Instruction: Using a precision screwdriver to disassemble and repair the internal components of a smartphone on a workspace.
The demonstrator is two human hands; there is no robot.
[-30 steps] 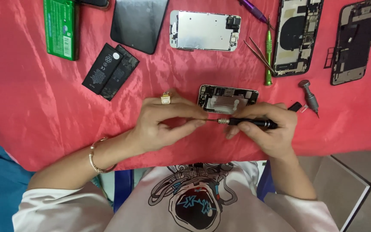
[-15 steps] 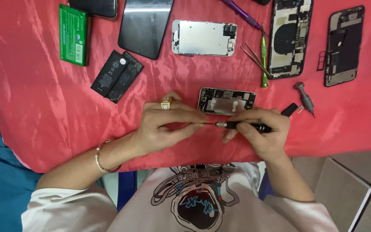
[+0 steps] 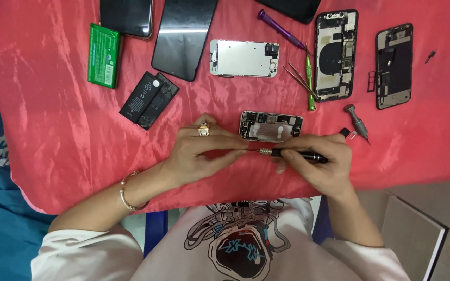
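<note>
Little has shifted since the earlier frames: both hands stay joined over the red cloth, only the view has slid a bit. Right hand is closed around the black screwdriver, held level just in front of the small opened phone. Left hand has its fingertips pinched together at the driver's metal tip, apparently fitting or adjusting the bit; whether a loose bit is between them I cannot tell. Batteries, tweezers and other opened phones lie farther back.
</note>
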